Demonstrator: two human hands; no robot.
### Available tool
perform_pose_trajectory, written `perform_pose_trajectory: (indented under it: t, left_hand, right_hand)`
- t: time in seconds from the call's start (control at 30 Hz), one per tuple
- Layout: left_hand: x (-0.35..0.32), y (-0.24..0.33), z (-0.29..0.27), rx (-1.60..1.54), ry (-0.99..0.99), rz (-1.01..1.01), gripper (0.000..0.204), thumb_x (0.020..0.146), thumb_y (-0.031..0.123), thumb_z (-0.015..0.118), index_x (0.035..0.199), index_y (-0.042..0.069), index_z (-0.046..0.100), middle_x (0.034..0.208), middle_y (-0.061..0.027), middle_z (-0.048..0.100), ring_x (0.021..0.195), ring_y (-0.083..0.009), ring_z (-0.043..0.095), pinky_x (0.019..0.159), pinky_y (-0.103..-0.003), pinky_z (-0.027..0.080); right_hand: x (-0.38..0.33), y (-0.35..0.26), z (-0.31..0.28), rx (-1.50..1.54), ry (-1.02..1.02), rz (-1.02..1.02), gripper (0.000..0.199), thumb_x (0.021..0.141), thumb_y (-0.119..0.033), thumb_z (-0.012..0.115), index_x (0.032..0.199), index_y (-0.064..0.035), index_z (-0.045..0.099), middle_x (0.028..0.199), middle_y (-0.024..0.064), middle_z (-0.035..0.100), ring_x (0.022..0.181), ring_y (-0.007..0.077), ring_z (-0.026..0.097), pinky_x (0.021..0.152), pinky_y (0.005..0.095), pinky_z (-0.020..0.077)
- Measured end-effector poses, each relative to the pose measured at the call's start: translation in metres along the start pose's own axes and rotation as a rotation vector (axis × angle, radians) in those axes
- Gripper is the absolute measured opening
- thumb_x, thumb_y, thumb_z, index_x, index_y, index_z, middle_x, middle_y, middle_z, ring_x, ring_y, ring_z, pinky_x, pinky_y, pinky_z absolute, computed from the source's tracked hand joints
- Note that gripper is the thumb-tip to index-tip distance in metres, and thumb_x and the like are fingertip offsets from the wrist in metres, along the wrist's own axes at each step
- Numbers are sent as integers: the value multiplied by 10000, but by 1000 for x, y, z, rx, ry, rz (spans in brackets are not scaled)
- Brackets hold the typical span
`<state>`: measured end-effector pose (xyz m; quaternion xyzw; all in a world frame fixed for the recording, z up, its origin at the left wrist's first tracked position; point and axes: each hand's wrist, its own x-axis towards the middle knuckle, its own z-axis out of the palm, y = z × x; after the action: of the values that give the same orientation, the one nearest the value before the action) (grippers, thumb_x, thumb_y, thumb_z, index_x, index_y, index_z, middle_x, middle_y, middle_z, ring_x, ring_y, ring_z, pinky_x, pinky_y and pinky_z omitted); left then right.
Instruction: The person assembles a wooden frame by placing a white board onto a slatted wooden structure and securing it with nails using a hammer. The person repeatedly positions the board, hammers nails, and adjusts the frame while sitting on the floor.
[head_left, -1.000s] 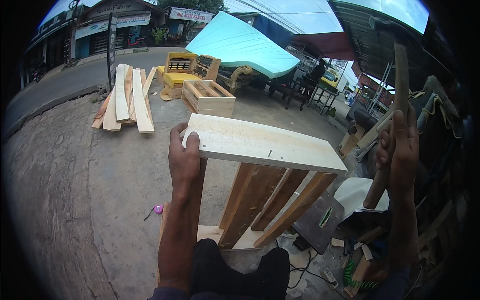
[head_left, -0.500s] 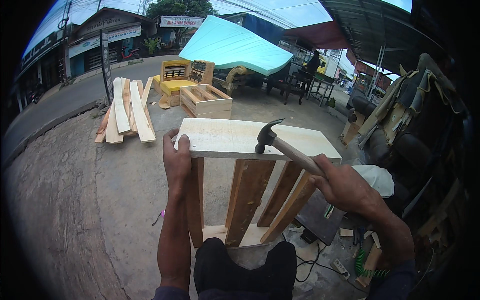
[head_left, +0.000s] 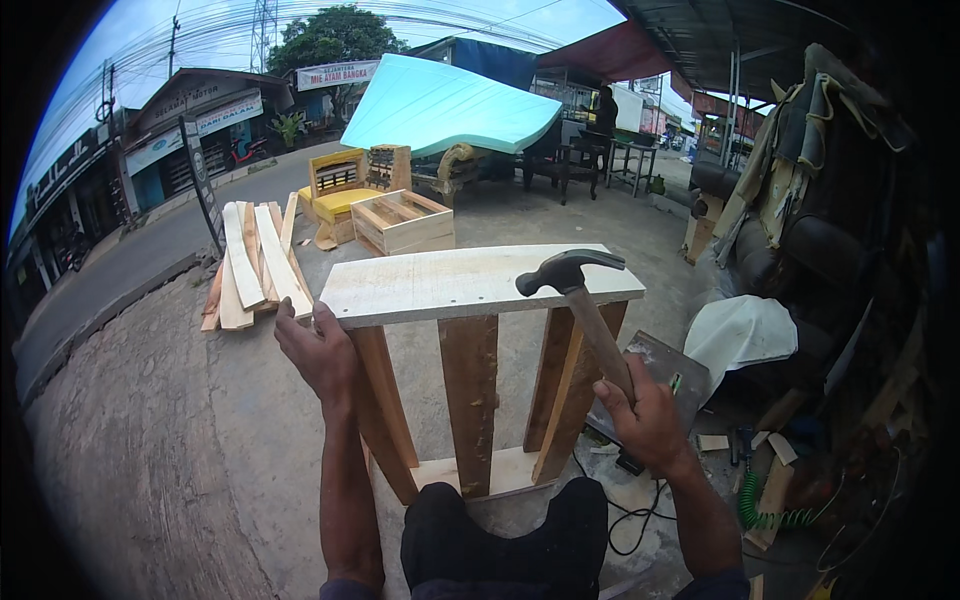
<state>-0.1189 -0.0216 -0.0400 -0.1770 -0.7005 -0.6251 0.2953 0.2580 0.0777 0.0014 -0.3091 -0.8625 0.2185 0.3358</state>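
Note:
A wooden frame (head_left: 468, 400) stands upright before my knees, with a pale board (head_left: 430, 283) across its top and rough brown slats running down to another pale board near the ground. My left hand (head_left: 325, 352) grips the frame at the top board's left end, thumb close to the corner. Small dark nail heads or holes show near the board's front edge. In my right hand (head_left: 645, 420) is a claw hammer (head_left: 603, 338), held by its wooden handle. Its dark head is in front of the board's right half; whether it touches the wood I cannot tell.
Loose planks (head_left: 250, 262) lie at the left. Beyond the frame are a slatted wooden box (head_left: 415, 235), a yellow seat (head_left: 340, 195) and a large turquoise foam sheet (head_left: 455, 105). A green coiled hose (head_left: 760, 508), a black cable (head_left: 630, 515) and scraps lie at the right.
The hammer has turned more upright, its head now farther right along the board. My right hand has come lower and inward. The view has shifted, and the frame appears farther left.

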Motion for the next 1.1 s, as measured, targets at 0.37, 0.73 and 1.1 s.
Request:
perform_pose_trajectory:
  t: [0.37,0.73,1.1]
  left_hand:
    - [-179,109,101,-504,-1018,-114,757,1022,552,590,1418,-85,490,1369,-298,591,1289,-380,574,1100,-469,434]
    - [-184,185,137,-1087,-909,-805,588,1001,393,625,1376,-49,529,1243,-140,622,1127,-258,627,990,-415,508]
    - [-176,177,112,-1202,-1049,-860,432,998,265,599,1344,22,511,1219,-113,624,1106,-251,645,743,-365,553]
  right_hand:
    - [-489,256,159,74,141,1559,480,900,-423,740,1133,-11,660,895,203,696,840,363,697,718,482,553]
    - [-281,204,104,137,322,968,579,913,-277,762,1395,-12,581,1246,213,619,1114,341,654,956,431,538]
    - [65,108,42,423,296,56,1169,657,-596,933,1461,51,384,1349,261,616,1314,388,589,1102,433,470]
